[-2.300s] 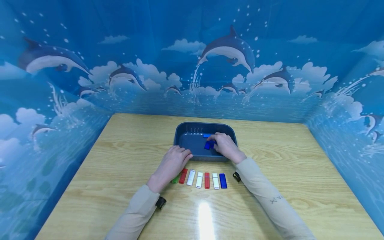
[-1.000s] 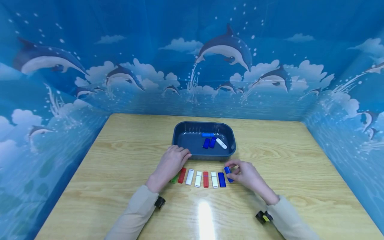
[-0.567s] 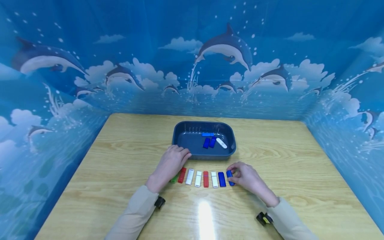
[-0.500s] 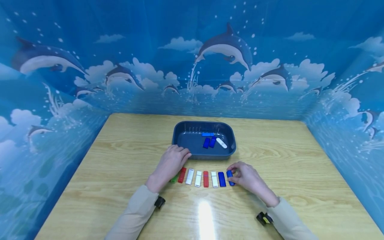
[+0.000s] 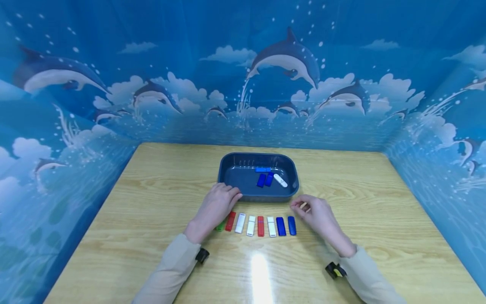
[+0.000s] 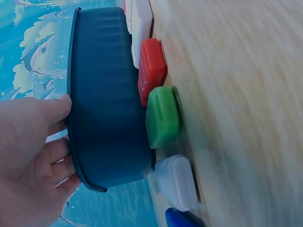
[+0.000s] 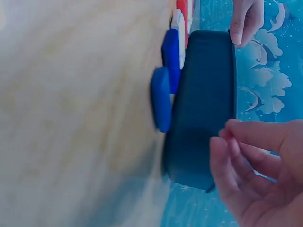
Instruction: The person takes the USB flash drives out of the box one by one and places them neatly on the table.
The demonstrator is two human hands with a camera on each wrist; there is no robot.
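My left hand [image 5: 216, 204] holds the near left rim of a dark blue tray [image 5: 269, 199]; the left wrist view shows thumb and fingers at its edge. In front runs a row of USB sticks, ending at the right with a blue USB stick [image 5: 292, 226] beside a darker blue USB stick [image 5: 281, 226]. My right hand [image 5: 317, 213] hovers just above and right of that end, fingers loosely curled around nothing. A green USB stick [image 6: 163, 117], a whitish one [image 6: 176, 182] and a blue one [image 6: 182, 218] show in the left wrist view; the head view mostly hides these behind my left hand.
Inside the tray lie a light blue USB stick [image 5: 263, 169], two dark blue ones and a white USB stick [image 5: 280, 180]. The wooden table [image 5: 341, 181] meets a dolphin-printed curtain [image 5: 212, 84] at the back and sides. Each wrist wears a small black camera.
My right hand went from the tray to the row's right end with a blue USB stick, laid it there, let go and drew back slightly upward. The left hand stayed at the tray.
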